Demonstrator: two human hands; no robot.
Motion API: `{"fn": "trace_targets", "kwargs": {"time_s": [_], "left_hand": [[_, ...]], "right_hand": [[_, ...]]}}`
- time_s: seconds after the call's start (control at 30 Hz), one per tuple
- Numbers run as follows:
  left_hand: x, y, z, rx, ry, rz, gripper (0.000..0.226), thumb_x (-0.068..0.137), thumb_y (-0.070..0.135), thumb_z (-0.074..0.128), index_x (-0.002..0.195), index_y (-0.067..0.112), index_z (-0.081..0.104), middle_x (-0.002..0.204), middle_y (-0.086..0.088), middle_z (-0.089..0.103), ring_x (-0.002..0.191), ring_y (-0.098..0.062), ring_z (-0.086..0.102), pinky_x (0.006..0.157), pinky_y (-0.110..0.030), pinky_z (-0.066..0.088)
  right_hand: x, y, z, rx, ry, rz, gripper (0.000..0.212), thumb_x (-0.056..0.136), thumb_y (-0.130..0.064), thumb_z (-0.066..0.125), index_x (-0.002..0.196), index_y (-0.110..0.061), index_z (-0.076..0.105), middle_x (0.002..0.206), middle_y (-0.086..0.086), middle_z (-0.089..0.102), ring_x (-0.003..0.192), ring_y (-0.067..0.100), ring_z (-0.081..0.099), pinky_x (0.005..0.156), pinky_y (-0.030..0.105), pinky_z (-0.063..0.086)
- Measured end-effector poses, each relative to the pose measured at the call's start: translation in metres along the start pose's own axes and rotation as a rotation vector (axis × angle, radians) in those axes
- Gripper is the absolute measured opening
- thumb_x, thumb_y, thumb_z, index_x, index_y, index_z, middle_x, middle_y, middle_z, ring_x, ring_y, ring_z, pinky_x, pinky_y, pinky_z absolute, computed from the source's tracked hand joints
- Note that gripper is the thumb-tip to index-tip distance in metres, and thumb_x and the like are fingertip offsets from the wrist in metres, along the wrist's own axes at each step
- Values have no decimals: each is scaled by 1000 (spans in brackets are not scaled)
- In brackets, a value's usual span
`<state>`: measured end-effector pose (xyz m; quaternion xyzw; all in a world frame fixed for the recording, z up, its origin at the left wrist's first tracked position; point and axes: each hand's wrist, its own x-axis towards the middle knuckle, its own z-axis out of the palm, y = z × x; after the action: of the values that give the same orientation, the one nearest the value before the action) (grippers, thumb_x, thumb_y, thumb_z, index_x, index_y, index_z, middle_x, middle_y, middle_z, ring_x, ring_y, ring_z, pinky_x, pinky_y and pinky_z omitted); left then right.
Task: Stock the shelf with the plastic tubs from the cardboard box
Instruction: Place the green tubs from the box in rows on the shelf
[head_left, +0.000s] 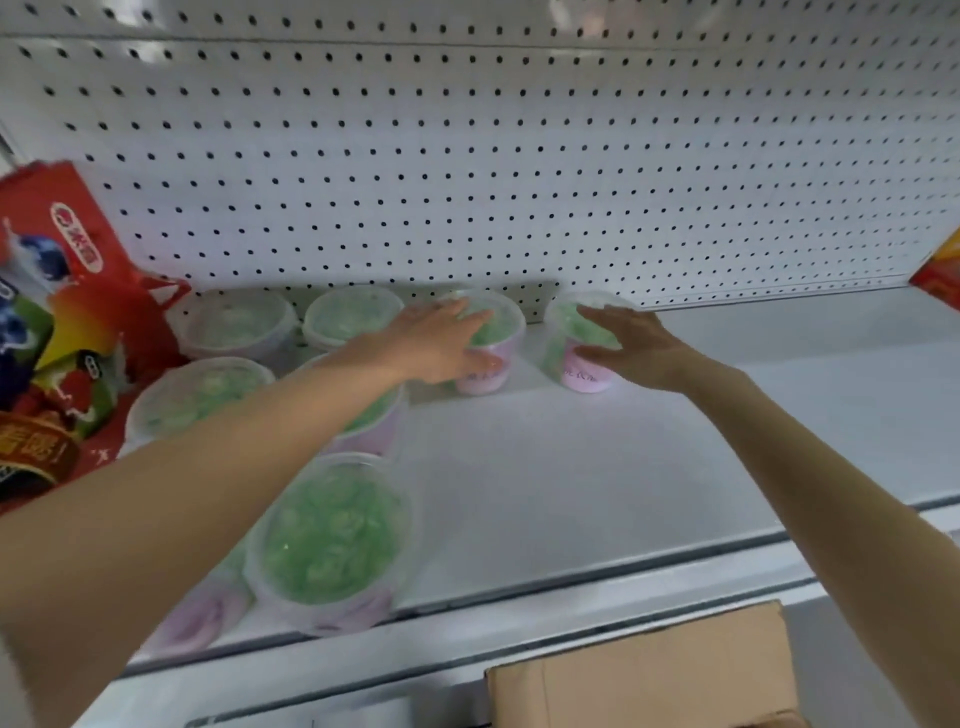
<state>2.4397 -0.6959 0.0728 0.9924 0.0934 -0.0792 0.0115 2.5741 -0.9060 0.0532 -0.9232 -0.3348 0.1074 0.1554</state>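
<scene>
While I have both hands on tubs at the back of the shelf: slips and knocks are my main hazards.
Left hand: fingers spread over the lid, thumb on the side wall, grasping the left tub.
Right hand: same clasp on the right tub, just beside the left tub and near the pegboard.
Seating: I cannot tell whether either base rests fully on the shelf; the right tub looks slightly tilted.
Risk, early letting go: a tilted tub may tip over or roll forward.
Risk, left forearm: it passes over the middle tub and close to the front tub; a low pull-back could drag either toward the edge.
Risk, lids: hard downward pressure could pop a thin lid.
Cardboard box: below the shelf front, contents hidden.
</scene>
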Motion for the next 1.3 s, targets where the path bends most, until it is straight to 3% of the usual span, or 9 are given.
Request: {"fn": "trace_targets", "kwargs": {"time_s": [0.2, 0.3, 0.47, 0.6, 0.7, 0.9, 1.07, 1.17, 1.3], "left_hand": [[-2, -15, -16, 41, -22, 68, 59, 93, 56, 38, 146, 37, 20, 157, 7, 15, 143, -19, 21, 113, -37, 19], [0, -15, -14, 35, 22, 52, 60, 90, 60, 38, 144, 35, 27, 155, 7, 23, 140, -20, 26, 113, -38, 21], [21, -31, -13, -11, 0, 27, 56, 93, 52, 39, 145, 34, 27, 156, 4, 22, 142, -21, 24, 114, -40, 22], [24, -41, -16, -59, -44, 73, 56, 94, 49, 42, 145, 35, 25, 157, 7, 17, 143, -18, 20, 116, -38, 18], [22, -35, -16, -75, -32, 64, 65, 89, 56, 46, 146, 36, 23, 156, 10, 17, 142, -19, 23, 113, -39, 21], [26, -39, -9, -59, -2, 72, 60, 91, 53, 42, 145, 39, 22, 156, 10, 17, 141, -20, 23, 111, -42, 24], [25, -49, -10, -100, -49, 102, 56, 94, 46, 43, 145, 40, 19, 157, 13, 10, 144, -16, 16, 115, -39, 18], [26, -50, -9, -115, -50, 108, 55, 95, 43, 43, 145, 39, 20, 157, 13, 9, 143, -15, 17, 114, -36, 18], [27, -51, -8, -107, -48, 102, 56, 95, 45, 42, 145, 41, 18, 157, 13, 7, 143, -14, 17, 113, -40, 21]], "right_hand": [[1, 10, -28, 11, -113, -48, 66, 84, -41, 63, 141, -39, 30, 152, -4, 27, 139, 18, 22, 112, 35, 20], [8, 7, -18, -63, 13, -24, 59, 81, -51, 60, 136, -40, 40, 143, -2, 40, 132, 20, 28, 104, 42, 29], [24, -23, -1, -329, 289, -36, 62, 82, -64, 47, 128, -22, 52, 124, 10, 55, 118, 29, 43, 93, 41, 37], [29, -9, -23, -62, 110, -31, 65, 80, -61, 55, 137, -32, 42, 141, 4, 44, 131, 27, 34, 104, 46, 33], [36, -1, -26, -107, -8, -36, 64, 79, -56, 60, 136, -34, 43, 144, 1, 42, 133, 24, 35, 105, 42, 32], [55, -4, -33, -35, -238, -161, 54, 87, -17, 62, 136, -33, 44, 153, -2, 28, 142, 17, 21, 116, 37, 16], [51, -11, -15, -4, -54, -106, 59, 84, -44, 61, 138, -35, 39, 154, 1, 26, 141, 22, 25, 113, 40, 20], [55, -10, -8, -25, -30, -153, 59, 86, -35, 62, 139, -33, 38, 154, 4, 25, 141, 23, 25, 112, 40, 20], [63, -9, -20, 19, -186, -222, 57, 88, -18, 61, 139, -31, 39, 155, 0, 23, 143, 17, 18, 114, 33, 14]]}}
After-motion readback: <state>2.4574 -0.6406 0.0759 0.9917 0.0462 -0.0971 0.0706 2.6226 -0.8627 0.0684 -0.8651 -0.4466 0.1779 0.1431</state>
